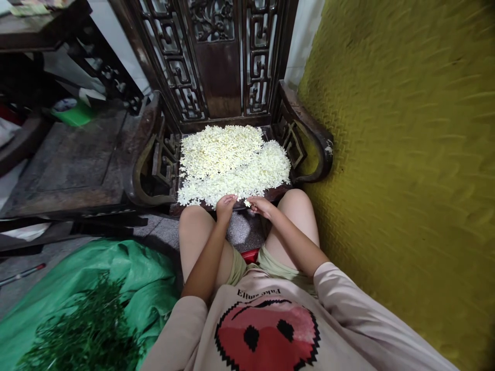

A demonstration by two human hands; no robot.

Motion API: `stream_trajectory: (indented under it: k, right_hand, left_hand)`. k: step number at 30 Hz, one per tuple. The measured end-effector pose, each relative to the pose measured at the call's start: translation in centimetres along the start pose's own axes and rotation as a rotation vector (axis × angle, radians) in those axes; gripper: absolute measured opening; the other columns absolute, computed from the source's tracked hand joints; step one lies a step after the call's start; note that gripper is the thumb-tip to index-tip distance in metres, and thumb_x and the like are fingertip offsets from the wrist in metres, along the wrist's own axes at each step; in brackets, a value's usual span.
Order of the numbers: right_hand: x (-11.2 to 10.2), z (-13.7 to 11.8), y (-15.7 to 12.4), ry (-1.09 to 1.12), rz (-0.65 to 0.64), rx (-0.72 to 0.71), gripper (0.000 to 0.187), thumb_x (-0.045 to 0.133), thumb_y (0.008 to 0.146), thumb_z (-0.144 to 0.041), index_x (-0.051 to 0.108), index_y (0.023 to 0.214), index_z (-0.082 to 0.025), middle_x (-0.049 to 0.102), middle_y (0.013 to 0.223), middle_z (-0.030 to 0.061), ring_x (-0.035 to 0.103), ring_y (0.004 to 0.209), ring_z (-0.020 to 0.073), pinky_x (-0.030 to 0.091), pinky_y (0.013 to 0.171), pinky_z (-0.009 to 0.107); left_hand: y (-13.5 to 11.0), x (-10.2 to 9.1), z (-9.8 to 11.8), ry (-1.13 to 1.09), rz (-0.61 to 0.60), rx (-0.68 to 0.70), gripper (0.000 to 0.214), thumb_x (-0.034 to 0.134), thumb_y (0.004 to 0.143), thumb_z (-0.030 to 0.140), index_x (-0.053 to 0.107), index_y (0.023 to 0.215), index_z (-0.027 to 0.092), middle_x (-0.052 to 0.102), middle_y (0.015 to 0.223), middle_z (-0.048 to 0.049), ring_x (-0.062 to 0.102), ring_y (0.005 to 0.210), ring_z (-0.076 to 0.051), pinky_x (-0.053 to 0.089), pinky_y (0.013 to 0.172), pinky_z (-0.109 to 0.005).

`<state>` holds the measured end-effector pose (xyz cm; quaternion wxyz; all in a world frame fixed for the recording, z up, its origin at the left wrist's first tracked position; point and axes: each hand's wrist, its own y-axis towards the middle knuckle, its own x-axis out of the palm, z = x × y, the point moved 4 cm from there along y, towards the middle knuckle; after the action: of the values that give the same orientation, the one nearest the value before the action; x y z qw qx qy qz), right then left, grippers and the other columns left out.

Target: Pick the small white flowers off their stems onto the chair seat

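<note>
A wide heap of small white and pale yellow flowers point(228, 154) covers the seat of a dark carved wooden chair point(222, 77) in front of me. At the near edge of the seat, my right hand point(261, 206) pinches a single white flower point(247, 203) at its fingertips. Just to its left, my left hand point(226, 207) has its fingers pinched together beside the edge of the heap. Whatever may be between those fingers is too small to make out. The two hands are close but apart, above my knees.
Curved armrests point(323, 147) flank the seat. A yellow textured sheet point(402, 154) stands along the right. A second wooden seat point(73, 159) at left holds a green roll point(77, 116). Green sacking point(143, 268) with leafy stems point(88, 324) lies at lower left.
</note>
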<state>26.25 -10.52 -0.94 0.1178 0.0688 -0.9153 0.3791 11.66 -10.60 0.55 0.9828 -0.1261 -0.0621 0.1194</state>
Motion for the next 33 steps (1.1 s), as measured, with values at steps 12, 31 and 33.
stream_trajectory:
  k: [12,31,33]
  right_hand:
    - [0.6,1.4,1.2,0.006,-0.126,0.001,0.021,0.058,0.077,-0.037,0.057,0.079,-0.015,0.035,0.042,-0.0073,0.032,0.037,0.0036,0.036,0.041,0.016]
    - [1.0,0.4,0.5,-0.023,-0.006,-0.157,0.023,0.065,0.064,-0.034,0.054,0.074,-0.017,0.048,0.056,-0.0059,0.031,0.042,0.0024,0.032,0.047,0.018]
    - [0.9,0.2,0.4,-0.03,-0.017,-0.161,0.024,0.065,0.064,-0.036,0.053,0.074,-0.017,0.048,0.056,-0.006,0.031,0.042,0.0025,0.032,0.047,0.018]
  left_hand:
    - [0.4,-0.2,-1.2,0.18,0.02,0.064,0.022,0.069,0.056,0.034,0.063,0.065,0.015,0.064,0.07,-0.0031,0.058,0.066,-0.015,0.044,0.068,-0.027]
    - [-0.3,1.2,-0.9,0.101,-0.155,-0.057,0.031,0.072,0.051,0.039,0.058,0.063,0.014,0.062,0.06,-0.0015,0.055,0.058,-0.012,0.043,0.064,-0.027]
    - [-0.3,1.2,-0.9,0.068,-0.185,-0.08,0.033,0.072,0.051,0.04,0.059,0.066,0.014,0.063,0.063,-0.002,0.056,0.06,-0.013,0.044,0.067,-0.028]
